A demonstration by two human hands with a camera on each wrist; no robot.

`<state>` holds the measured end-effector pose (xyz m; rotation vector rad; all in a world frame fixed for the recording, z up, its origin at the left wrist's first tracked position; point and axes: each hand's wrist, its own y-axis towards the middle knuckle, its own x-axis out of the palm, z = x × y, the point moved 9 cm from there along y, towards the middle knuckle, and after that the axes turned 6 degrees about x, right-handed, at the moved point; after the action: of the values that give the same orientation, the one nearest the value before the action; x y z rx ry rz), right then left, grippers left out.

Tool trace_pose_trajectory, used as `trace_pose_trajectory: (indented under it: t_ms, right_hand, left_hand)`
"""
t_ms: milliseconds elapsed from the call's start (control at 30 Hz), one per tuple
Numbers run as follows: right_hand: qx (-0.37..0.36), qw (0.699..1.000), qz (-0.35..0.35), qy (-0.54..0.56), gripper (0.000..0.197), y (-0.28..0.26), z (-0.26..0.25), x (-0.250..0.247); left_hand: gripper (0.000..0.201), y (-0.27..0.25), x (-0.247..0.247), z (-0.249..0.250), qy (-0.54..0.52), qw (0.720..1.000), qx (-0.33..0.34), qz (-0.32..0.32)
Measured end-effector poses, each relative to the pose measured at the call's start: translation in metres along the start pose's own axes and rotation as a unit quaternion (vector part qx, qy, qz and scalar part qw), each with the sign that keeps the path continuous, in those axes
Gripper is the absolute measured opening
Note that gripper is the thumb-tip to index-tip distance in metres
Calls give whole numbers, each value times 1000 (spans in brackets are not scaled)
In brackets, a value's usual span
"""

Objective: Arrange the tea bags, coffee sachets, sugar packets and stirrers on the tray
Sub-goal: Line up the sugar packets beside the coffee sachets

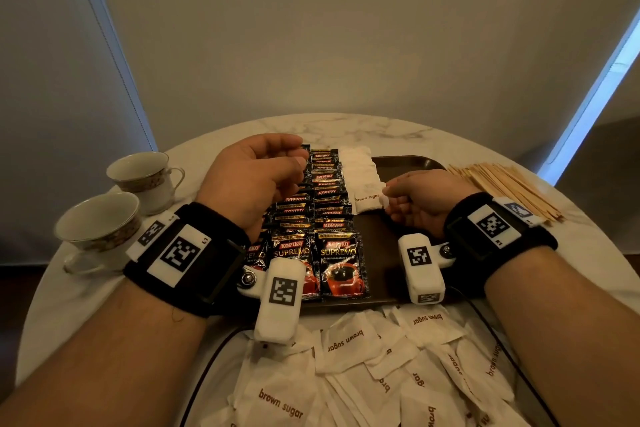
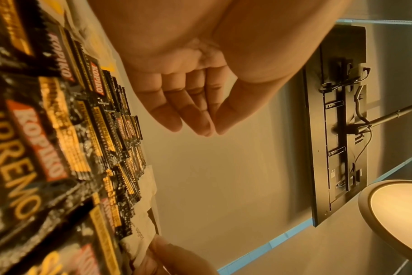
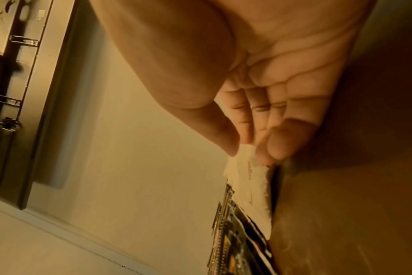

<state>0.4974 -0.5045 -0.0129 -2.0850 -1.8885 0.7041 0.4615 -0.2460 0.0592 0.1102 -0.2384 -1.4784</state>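
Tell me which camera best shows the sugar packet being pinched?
The right wrist view: the right hand pinches the brown sugar packet close up. The head view shows that packet small but readable; the left wrist view catches it blurred.

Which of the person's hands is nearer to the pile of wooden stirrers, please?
Right. The right hand sits just beside the wooden stirrers; the left hand hovers over the coffee sachets, across the tray.

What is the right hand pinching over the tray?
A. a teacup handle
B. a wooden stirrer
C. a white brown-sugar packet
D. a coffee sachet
C: the right hand pinches the edge of a white sugar packet at the near end of the sugar row on the tray; the right wrist view shows thumb and fingers on white paper.
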Motion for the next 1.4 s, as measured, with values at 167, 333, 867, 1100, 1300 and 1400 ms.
trace_pose_trajectory:
  t_ms: [167, 333, 867, 1100, 1300, 1400]
  right_hand:
    - [-23, 999, 21, -7, 17, -4, -8, -2]
    - [-112, 992, 39, 49, 6, -14, -27, -3]
    - [-105, 983, 12, 153, 38, -12, -27, -1]
    - [-71, 973, -67, 211, 63, -7, -18, 23]
    - [-86, 966, -91, 227, 74, -2, -16, 29]
    - [-77, 969, -62, 228, 67, 1, -19, 22]
  left_hand:
    - [23, -1, 0, 2, -7, 1000, -1, 2]
    - [20, -1, -1, 3, -10, 1000, -4, 6]
    - [17, 0, -1, 3, -11, 1000, -11, 9]
    - [16, 0, -1, 4, -22, 1000, -15, 11]
    - [15, -1, -2, 5, -32, 999, -15, 16]
    - [16, 0, -2, 6, -35, 999, -16, 14]
